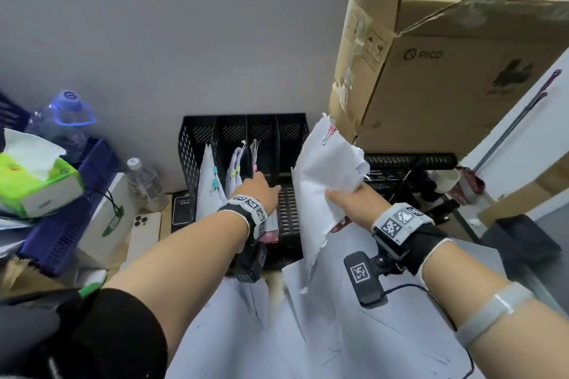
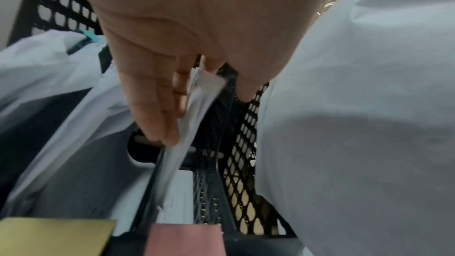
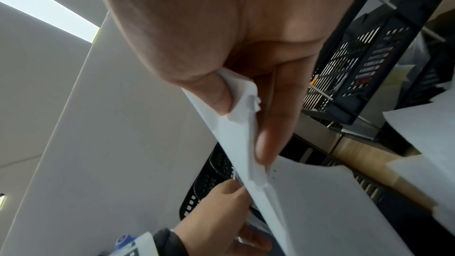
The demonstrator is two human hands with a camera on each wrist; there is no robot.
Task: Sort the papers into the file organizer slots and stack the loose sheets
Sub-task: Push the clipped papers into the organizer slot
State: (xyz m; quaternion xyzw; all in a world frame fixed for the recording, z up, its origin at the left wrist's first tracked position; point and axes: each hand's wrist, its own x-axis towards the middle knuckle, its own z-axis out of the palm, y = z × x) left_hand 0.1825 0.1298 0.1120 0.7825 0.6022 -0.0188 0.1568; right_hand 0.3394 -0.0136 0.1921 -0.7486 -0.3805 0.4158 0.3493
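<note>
Cramped desk against a plain grey wall, and I'm working at the black file organizer pushed up against it. My right hand is pinching a clipped bundle of papers between thumb and fingers, keeping it upright and edge-on beside the rightmost slot, I guess so it can slide straight in. My left hand is reaching into the organizer with the fingers fairly straight, pressing against a thin clipped set in one slot, probably to keep it out of the way; can't tell if I'm actually gripping it. Three slots are already holding clipped sets. Loose sheets are lying spread out on the desk below my arms, not stacked yet. A big cardboard box is crowding the organizer's right side, touching or nearly touching my bundle. Off to the left, a tissue pack, water bottles and a phone are sitting well clear.
</note>
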